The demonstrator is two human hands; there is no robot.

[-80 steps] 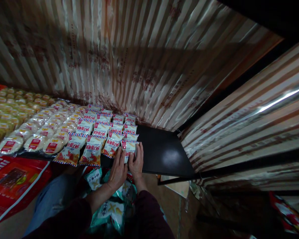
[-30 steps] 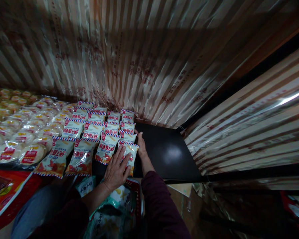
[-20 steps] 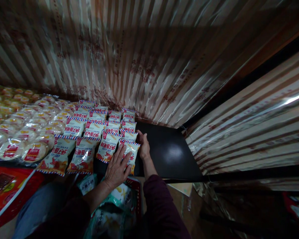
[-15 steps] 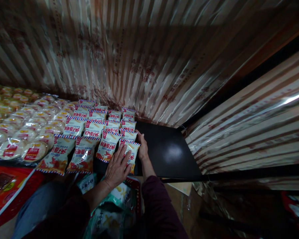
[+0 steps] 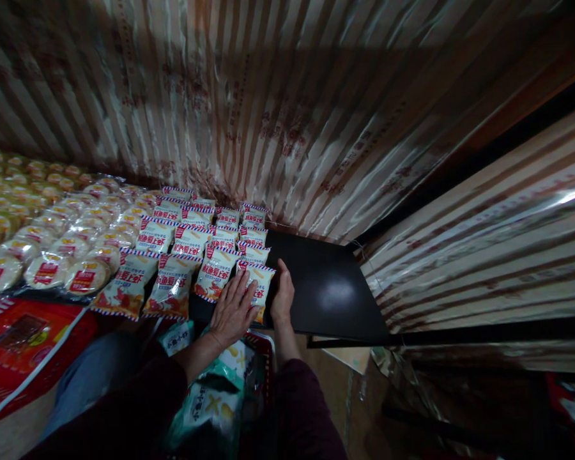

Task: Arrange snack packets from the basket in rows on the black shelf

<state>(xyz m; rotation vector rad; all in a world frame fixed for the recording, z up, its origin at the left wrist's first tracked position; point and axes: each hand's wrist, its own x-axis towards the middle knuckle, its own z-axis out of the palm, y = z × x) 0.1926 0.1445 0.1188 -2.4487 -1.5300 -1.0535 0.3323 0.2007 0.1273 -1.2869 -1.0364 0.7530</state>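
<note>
My left hand [image 5: 234, 305] lies flat, fingers stretched, on the front right snack bag [image 5: 261, 281], a white and orange packet with a striped top edge. Just right of that bag stands my right hand [image 5: 282, 292], upright with its fingers extended and a small gap between palm and packet. Several matching snack bags stand in rows to the left and behind, among them one bag [image 5: 215, 271] close beside my left fingers. All of them rest on a black shelf [image 5: 326, 287].
Round packaged crackers [image 5: 48, 269] fill the shelf further left, with yellow packets [image 5: 9, 211] beyond. Below are a red basket [image 5: 71, 332] and green snack bags [image 5: 215, 406]. Striped plastic sheeting [image 5: 287, 128] hangs behind, and a dark frame bar [image 5: 441, 172] runs along the right.
My right hand has shifted right, away from the side of the front bag. My left hand stays on that bag. The whole view has moved slightly.
</note>
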